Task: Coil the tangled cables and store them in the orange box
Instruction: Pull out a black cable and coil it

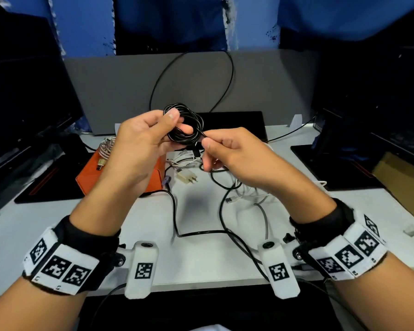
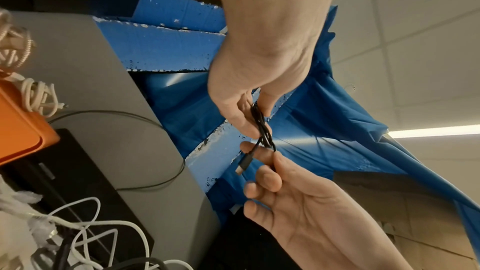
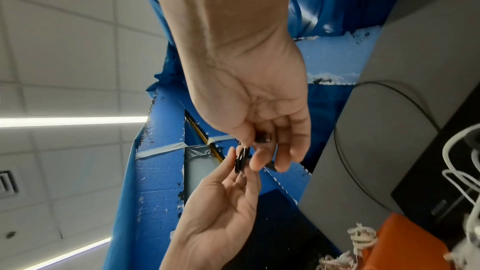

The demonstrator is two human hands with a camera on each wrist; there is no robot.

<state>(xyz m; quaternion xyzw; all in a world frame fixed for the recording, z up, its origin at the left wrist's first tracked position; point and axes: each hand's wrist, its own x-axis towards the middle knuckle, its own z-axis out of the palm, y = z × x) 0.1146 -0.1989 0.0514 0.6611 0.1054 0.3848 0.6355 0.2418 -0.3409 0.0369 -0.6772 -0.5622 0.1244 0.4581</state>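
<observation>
Black cable coil (image 1: 184, 124) sits pinched in my left hand (image 1: 139, 149). My right hand (image 1: 234, 154) pinches its loose end above the orange box (image 1: 91, 173).

Glossy black cable coil (image 1: 184, 123); matt orange box (image 1: 91, 174)

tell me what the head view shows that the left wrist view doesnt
Only the head view: the white plug adapter on the white desk, and both marker wristbands. Only the left wrist view: the black cable's connector tip hanging below the fingers, plus ceiling. Both: left hand and right hand holding the coiled black cable, and the orange box.
</observation>
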